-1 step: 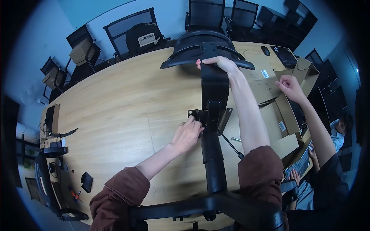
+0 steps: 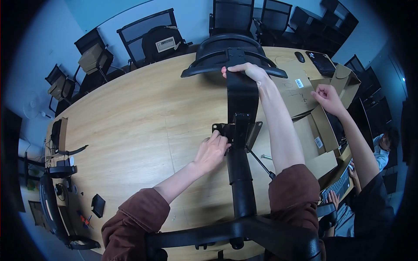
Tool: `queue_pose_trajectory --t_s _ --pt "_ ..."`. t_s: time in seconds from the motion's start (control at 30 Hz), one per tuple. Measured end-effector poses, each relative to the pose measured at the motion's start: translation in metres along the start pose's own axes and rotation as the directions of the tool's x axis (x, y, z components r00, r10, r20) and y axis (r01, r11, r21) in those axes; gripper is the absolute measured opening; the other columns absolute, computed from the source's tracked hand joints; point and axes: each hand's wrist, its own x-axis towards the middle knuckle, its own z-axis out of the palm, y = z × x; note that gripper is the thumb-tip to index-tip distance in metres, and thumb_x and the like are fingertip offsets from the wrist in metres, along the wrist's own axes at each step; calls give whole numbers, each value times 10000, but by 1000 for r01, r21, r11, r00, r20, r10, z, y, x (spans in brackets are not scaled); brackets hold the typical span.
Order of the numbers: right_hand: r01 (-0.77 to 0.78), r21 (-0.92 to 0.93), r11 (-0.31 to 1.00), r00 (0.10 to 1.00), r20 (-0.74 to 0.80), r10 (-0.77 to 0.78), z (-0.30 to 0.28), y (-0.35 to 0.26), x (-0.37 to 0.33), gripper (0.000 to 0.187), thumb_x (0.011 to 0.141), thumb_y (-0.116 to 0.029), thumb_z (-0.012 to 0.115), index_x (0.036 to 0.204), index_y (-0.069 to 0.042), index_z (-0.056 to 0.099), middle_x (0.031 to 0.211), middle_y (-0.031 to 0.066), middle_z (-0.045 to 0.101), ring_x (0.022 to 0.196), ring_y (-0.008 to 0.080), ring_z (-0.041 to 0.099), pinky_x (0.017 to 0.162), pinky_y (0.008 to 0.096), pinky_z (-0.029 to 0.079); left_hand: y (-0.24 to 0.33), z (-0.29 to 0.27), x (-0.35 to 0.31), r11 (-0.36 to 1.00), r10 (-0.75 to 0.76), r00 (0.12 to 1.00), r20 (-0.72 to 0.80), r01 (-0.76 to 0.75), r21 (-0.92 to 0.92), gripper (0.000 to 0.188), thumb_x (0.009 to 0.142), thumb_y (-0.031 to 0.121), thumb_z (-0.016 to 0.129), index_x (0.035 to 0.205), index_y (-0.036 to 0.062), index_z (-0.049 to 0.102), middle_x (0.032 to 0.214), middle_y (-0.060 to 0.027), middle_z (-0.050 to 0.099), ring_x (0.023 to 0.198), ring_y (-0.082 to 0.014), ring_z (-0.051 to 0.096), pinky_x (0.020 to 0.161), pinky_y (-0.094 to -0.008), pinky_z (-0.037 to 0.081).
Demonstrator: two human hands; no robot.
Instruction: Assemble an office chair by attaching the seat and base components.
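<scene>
Black chair frame (image 2: 239, 167) in right grip (image 2: 249, 73), left grip (image 2: 211, 153) unclear, bolt (image 2: 267, 157) and cardboard box (image 2: 325, 130) nearby

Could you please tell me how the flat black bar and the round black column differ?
The flat bar is a broad strip, while the column is round with a visible step. The flat bar meets the curved black frame; the column meets the black base nearer the person. The right hand grips the flat bar, not the column. Both are black.
</scene>
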Motion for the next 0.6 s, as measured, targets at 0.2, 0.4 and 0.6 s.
queue_pose_trajectory --t_s 0.2,0.4,0.6 --pt "29 -135 990 998 61 -21 13 -6 -10 233 825 -27 634 1038 43 696 924 120 719 787 177 693 733 254 566 7 -2 2 994 -98 993 63 95 44 169 920 163 614 916 8 547 857 -146 603 928 -302 585 689 -426 534" --pt "45 -108 993 999 29 -42 9 -3 -9 225 816 -24 638 1018 49 702 908 119 719 785 175 691 735 250 558 4 -2 -4 968 -180 983 32 183 -174 161 926 147 608 921 -7 561 879 -164 584 880 -343 610 716 -444 538" --pt "65 -92 994 998 27 -63 23 -5 -16 217 807 -21 641 998 55 707 892 118 719 783 172 690 737 245 549 9 8 -5 989 -104 993 -60 97 -111 118 895 86 639 865 -20 595 874 -173 560 747 -371 616 629 -453 529"
